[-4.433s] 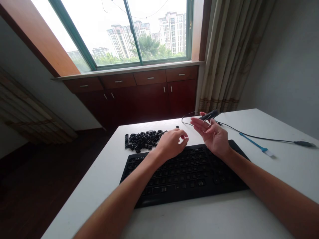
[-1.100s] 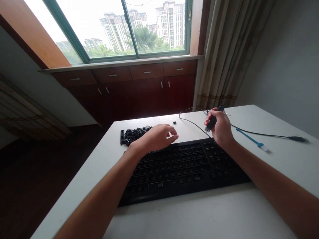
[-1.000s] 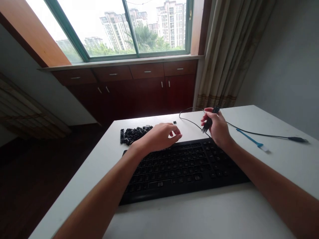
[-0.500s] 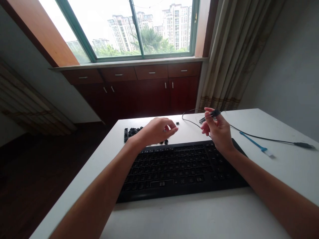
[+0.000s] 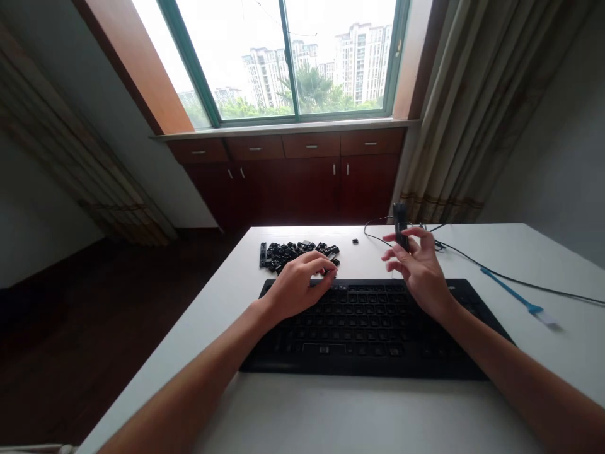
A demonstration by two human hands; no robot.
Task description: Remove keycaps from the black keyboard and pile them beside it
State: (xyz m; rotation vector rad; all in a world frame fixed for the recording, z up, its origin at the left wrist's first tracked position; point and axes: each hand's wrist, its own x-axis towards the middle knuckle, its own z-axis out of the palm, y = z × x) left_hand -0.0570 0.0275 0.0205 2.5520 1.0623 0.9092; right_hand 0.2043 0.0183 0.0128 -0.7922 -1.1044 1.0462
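Note:
A black keyboard lies on the white table with its key sockets mostly bare. My left hand is over its upper left edge, beside a heap of loose black keycaps. Thumb and fingertips of that hand come together at the heap's right end; whatever is between them is hidden. Above the keyboard's right part, my right hand is raised and closed round a keycap puller, its black handle pointing up. The puller's wires are barely visible among the fingers.
One keycap lies apart near the table's far edge. A thin black cable runs behind my right hand and off to the right. A blue brush with white bristles rests on the right of the table.
My left hand has moved back toward the keyboard's top edge, uncovering more of the keycap heap. My right hand has turned the puller from sideways to upright. The view has shifted left.

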